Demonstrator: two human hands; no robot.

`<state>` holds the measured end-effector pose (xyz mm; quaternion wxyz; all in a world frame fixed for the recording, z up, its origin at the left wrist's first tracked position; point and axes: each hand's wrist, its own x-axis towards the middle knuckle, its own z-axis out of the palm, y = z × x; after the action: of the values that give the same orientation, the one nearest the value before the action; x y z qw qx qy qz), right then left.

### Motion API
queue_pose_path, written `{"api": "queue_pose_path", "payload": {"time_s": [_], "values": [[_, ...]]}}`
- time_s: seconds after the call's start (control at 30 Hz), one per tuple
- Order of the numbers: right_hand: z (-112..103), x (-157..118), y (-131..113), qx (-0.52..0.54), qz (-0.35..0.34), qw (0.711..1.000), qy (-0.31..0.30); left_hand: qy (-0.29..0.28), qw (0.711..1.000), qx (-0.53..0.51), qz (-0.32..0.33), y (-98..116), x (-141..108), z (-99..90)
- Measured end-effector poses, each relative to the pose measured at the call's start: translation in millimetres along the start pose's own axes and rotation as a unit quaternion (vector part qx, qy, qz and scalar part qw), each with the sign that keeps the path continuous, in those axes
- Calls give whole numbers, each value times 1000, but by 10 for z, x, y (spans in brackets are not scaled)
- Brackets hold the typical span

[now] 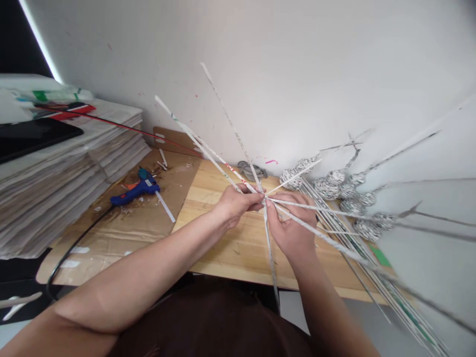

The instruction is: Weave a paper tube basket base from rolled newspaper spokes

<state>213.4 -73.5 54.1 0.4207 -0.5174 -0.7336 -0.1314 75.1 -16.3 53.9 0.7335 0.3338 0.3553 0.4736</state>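
Several rolled paper sticks [237,134] cross one another and fan out like spokes from a single point above the table. My left hand [240,201] is closed, its thumb and fingers pinching the sticks just left of the crossing. On the other side, my right hand [292,215] is closed with its thumb and fingers at the crossing, gripping the sticks that run out to the right. A shorter white strip points up and right from the centre. My fingertips partly hide how the sticks join.
A blue glue gun [137,191] lies on cardboard [100,238] at left, beside stacked paper [67,173]. Several woven paper balls [330,183] with long stick ends stand along the wall. A bundle of paper sticks [372,267] overhangs the wooden table [226,253] at right.
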Motion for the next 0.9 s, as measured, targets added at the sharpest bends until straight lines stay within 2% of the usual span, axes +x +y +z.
{"api": "queue_pose_path", "payload": {"time_s": [0.17,0.27,0.4,0.6,0.67,0.77,0.9], "values": [[56,-21,36,123,141,982,1,11,1000,8,8,-19,-18,30],[76,-50,49,148,196,969,-7,8,1000,10,22,-41,-13,32],[98,-66,76,138,196,971,11,-7,999,33,32,-72,5,20],[146,-55,97,147,125,981,25,-28,987,127,93,-115,29,-23],[168,-50,105,175,147,973,23,-44,982,146,114,-119,32,-42],[203,-44,132,254,219,942,14,-70,978,146,132,-108,21,-59],[224,-26,148,315,273,908,32,-91,982,117,116,-84,-15,-51]]}}
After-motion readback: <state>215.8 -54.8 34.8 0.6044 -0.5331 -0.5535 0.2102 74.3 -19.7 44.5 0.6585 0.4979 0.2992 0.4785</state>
